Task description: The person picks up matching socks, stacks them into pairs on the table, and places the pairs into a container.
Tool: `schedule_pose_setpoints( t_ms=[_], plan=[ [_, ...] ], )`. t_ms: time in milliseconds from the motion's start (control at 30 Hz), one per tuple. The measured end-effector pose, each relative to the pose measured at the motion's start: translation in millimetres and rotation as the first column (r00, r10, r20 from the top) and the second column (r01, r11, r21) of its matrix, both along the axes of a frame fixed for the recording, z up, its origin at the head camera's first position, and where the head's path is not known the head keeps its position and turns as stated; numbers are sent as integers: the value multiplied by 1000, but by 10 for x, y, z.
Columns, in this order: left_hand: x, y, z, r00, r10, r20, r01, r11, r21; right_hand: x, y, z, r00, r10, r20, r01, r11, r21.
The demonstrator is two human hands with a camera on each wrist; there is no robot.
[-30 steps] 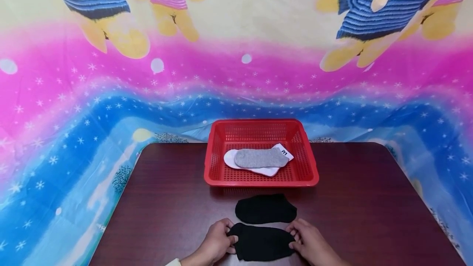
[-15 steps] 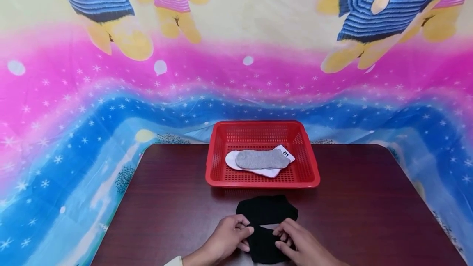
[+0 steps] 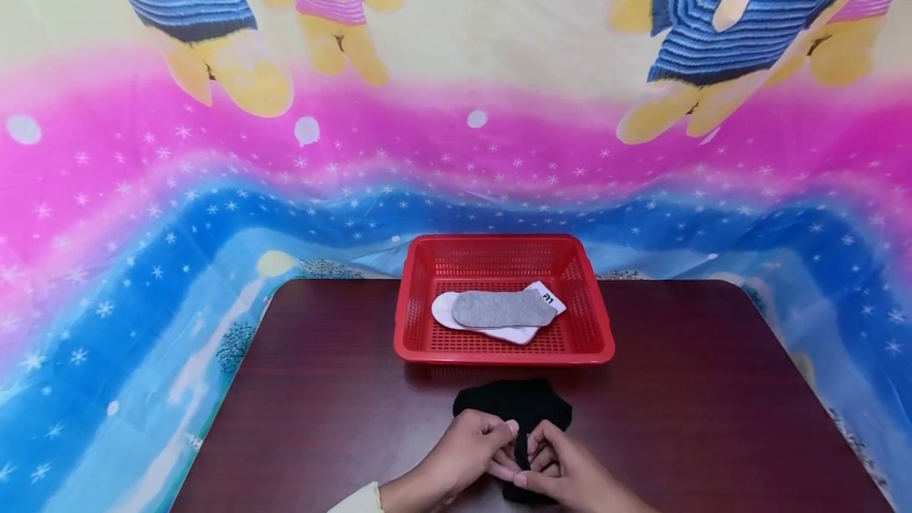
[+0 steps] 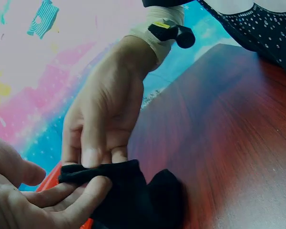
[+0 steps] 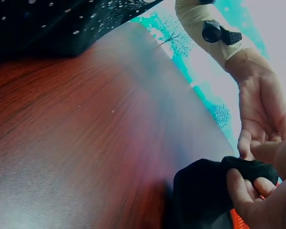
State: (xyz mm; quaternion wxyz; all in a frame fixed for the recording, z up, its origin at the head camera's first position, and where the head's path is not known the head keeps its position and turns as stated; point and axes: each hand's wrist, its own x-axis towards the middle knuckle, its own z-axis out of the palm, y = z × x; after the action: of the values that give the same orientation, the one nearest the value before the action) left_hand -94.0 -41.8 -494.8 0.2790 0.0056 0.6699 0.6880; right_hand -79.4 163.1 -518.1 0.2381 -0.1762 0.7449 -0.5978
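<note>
Both hands are at one black sock [image 4: 121, 191], its opening edge bunched between them, near the front of the table. My left hand [image 3: 466, 450] pinches that edge from the left. From the right, my right hand [image 3: 573, 469] pinches it too, thumb and fingers curled. In the head view the fingers hide most of this sock; the wrist views show its lower part hanging under the edge. Just behind the hands, a second black sock [image 3: 509, 402] lies flat on the table, partly covered by the fingers.
A red plastic basket [image 3: 506, 357] stands at the back middle of the dark wooden table [image 3: 321, 386]. Inside it a grey sock [image 3: 502, 309] lies over white socks [image 3: 445, 309]. A printed cloth [image 3: 470, 141] hangs behind the table.
The hands have come together from the two ends of the near black sock, the left moving right. That sock, flat before, is now gathered up between them. The other sock stays put.
</note>
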Motion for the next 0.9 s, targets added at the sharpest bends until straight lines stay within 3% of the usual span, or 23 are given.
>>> schedule_pose_setpoints(
  t_ms=[200,333,500,667,800,900],
  plan=[
    [-5,25,2,998,-33,60,31,998,49,8,56,-50,996,-20,-83,23,999,43],
    [3,24,13,996,-65,65,59,994,90,17,80,-53,995,-51,-91,58,996,69],
    [-22,12,2,996,-89,15,88,993,80,22,94,10,991,-94,-93,106,984,140],
    [-102,-19,-101,996,-19,-88,17,1000,-16,13,84,199,993,-110,-37,115,973,199],
    [-146,-77,-191,986,10,-165,-10,1000,2,48,61,402,996,-44,-78,52,994,99],
    [-173,-133,-228,980,-62,-190,72,996,46,82,43,563,994,25,-104,-29,999,-37]
  ],
)
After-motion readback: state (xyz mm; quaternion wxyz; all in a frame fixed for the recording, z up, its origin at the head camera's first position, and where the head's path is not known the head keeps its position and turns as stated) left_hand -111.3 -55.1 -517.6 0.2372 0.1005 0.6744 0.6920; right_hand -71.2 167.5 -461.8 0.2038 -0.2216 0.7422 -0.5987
